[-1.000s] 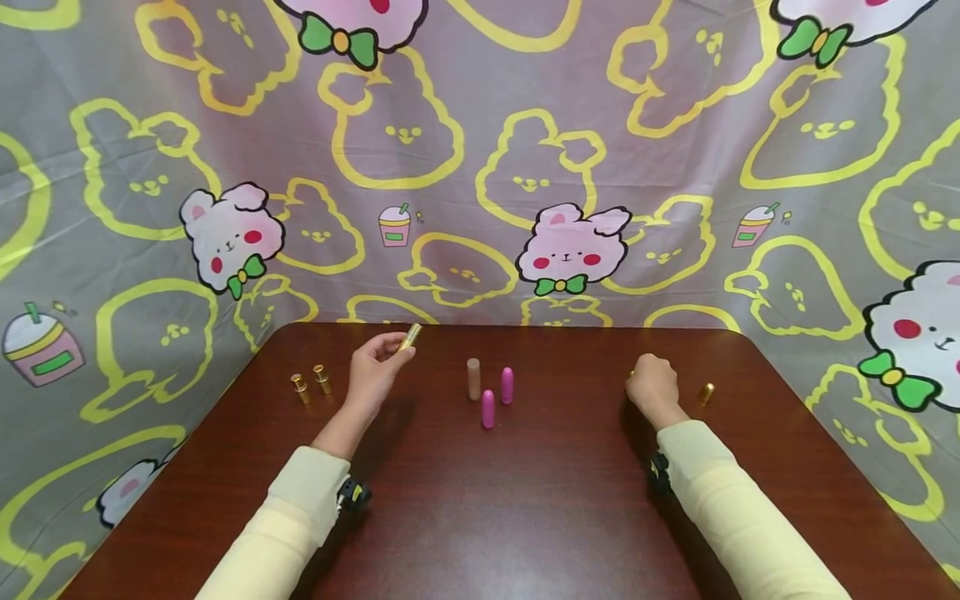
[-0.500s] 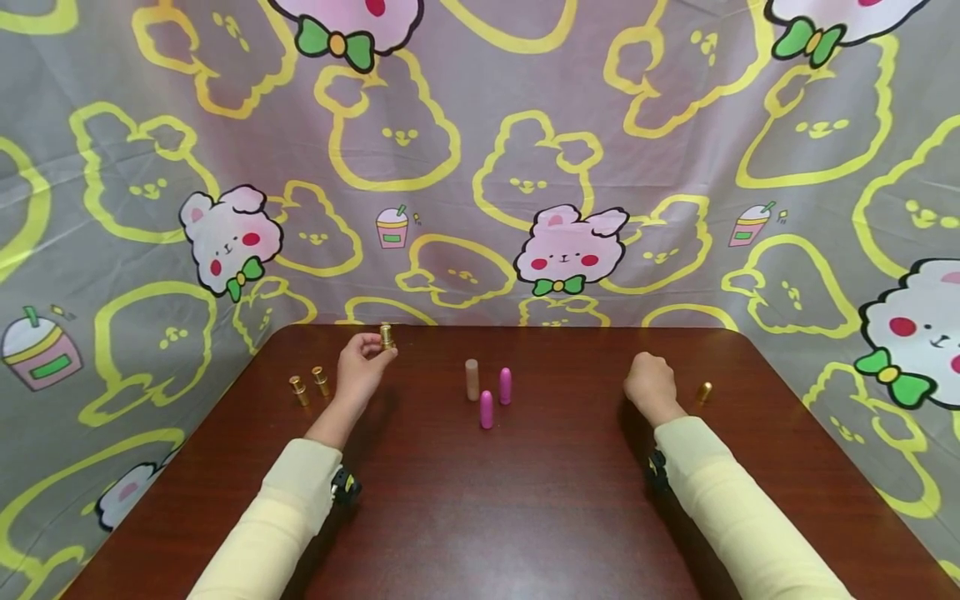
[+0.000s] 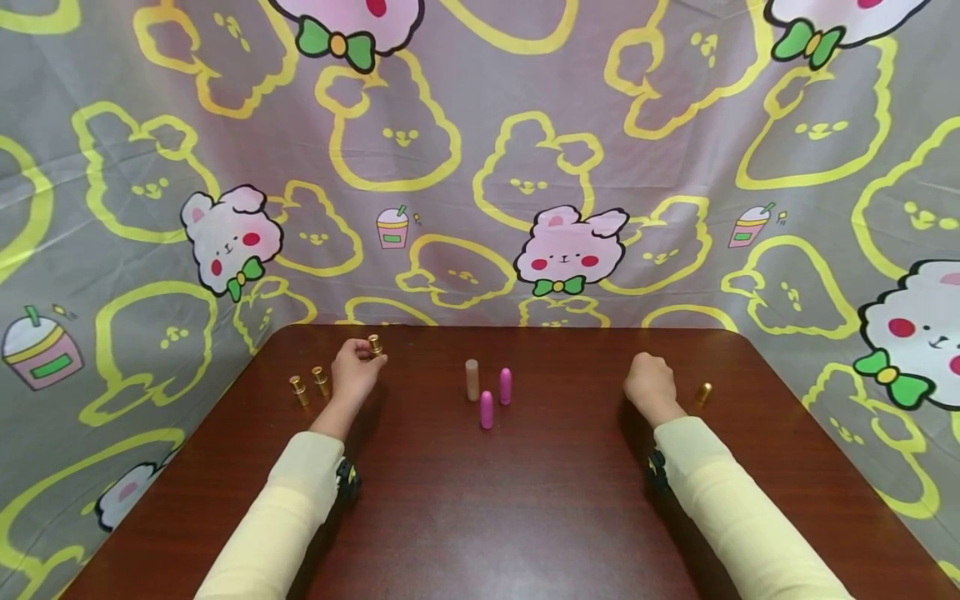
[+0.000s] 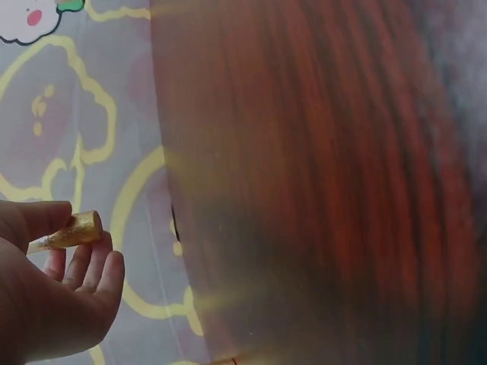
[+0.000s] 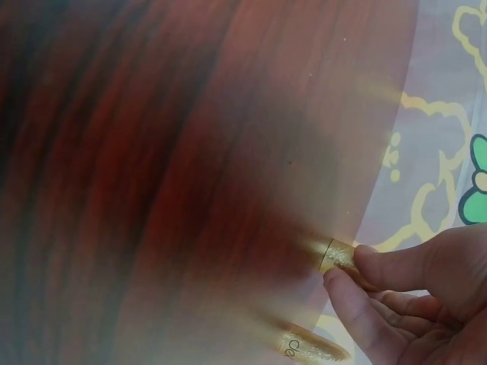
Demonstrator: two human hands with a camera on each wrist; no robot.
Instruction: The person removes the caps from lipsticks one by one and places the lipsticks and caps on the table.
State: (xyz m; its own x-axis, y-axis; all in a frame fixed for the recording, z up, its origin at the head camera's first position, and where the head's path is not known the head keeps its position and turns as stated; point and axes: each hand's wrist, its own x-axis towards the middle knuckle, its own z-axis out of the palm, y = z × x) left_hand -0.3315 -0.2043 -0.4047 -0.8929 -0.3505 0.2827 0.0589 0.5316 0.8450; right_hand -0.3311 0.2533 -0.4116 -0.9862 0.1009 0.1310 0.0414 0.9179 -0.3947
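My left hand (image 3: 356, 371) pinches a gold lipstick tube (image 3: 375, 346) between thumb and fingers near the back left of the table. In the left wrist view the tube (image 4: 81, 229) shows a wide gold end and a paler, narrow part by the thumb. To its left stand two similar gold lipstick tubes (image 3: 298, 390) (image 3: 321, 381). At the right, my right hand (image 3: 651, 385) holds a gold lipstick cap (image 5: 342, 257) by thumb and fingertips, low at the tabletop. Beside it is another gold cap (image 5: 312, 346) with dark lettering and a rounded tip.
Mid-table stand a brown cylinder (image 3: 472, 380) and two pink bullet-shaped tubes (image 3: 506, 387) (image 3: 487, 410). The dark wooden table (image 3: 510, 508) ends at a patterned cloth (image 3: 450, 208) along its back and sides.
My left hand has moved left and lower with the lipstick tube, which went from tilted to nearly upright. The right hand has stayed in place, holding its cap.
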